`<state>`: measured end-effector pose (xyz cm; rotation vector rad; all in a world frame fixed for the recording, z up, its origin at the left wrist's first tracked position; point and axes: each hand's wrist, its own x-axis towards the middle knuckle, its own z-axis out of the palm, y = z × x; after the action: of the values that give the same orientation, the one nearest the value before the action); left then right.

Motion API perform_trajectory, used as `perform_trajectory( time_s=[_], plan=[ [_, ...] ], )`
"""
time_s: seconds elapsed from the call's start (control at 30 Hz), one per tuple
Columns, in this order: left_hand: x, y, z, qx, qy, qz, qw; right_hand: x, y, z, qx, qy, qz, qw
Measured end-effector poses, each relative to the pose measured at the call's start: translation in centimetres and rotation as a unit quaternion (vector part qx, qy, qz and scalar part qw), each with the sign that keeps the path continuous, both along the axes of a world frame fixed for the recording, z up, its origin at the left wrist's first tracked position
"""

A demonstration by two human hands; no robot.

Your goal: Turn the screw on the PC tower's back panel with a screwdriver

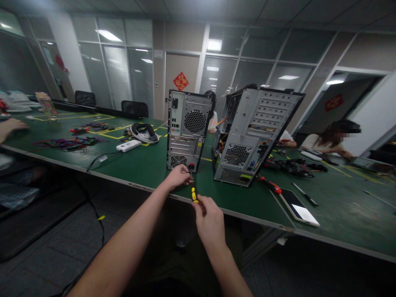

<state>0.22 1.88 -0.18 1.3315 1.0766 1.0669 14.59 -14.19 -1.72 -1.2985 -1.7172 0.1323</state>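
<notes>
Two metal computer cases stand upright on the green table [145, 173], a narrower one [185, 142] at the centre and a larger one [239, 152] to its right, both with their rear panels facing me. My right hand [209, 216] pinches the end of a yellow and black screwdriver [194, 193], which points away from me at the lower edge of the narrower case. My left hand [179, 176] is closed near the screwdriver's front end, by the bottom of that case. Whatever its fingertips hold there is too small to make out.
A white power strip [129, 145], a coiled cable [144, 133] and wire bundles [72, 142] lie left. At right are a phone [295, 206], a red-handled tool [272, 185], another screwdriver [305, 194] and black cables [292, 167]. People sit across the table.
</notes>
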Motion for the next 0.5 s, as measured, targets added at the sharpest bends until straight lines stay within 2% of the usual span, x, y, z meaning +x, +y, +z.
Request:
perform_trajectory(
  time_s=[0.17,0.37,0.5],
  plan=[
    [-0.05,-0.1,0.11,0.002,0.0,0.0,1.0,-0.04,-0.15,0.41,0.018,-0.01,-0.007,1.0],
    [-0.09,0.02,-0.09,0.006,-0.001,0.006,1.0,-0.14,0.2,-0.21,-0.039,0.02,-0.023,0.999],
    [-0.09,0.1,-0.2,0.003,-0.008,-0.001,1.0,-0.21,0.22,-0.51,-0.03,0.031,-0.025,0.999]
  ],
)
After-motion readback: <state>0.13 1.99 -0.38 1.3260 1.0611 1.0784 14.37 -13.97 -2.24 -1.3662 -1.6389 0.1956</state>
